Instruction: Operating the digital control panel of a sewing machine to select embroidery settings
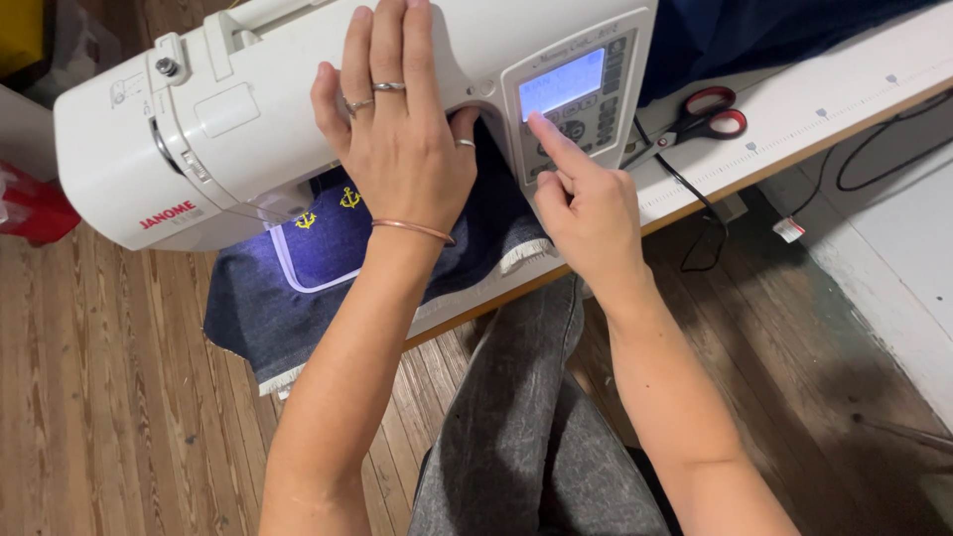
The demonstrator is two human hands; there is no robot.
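Note:
A white sewing machine (129, 149) stands on a white table (844, 84). My left hand (402, 129) lies flat on the machine's arm, fingers together, with rings and a thin bracelet on it. My right hand (581, 203) points with its index finger at the buttons of the control panel (586, 94), just below the lit screen. Dark blue denim fabric (268, 308) lies under the machine head, lit by its lamp, with a white-edged patch bearing yellow anchor stitching (328, 213).
Red-handled scissors (705, 117) lie on the table to the right of the machine, beside a black cable (685, 184). Dark blue cloth (754, 30) is piled at the back. My legs in grey jeans (526, 427) are below, over a wooden floor (109, 397).

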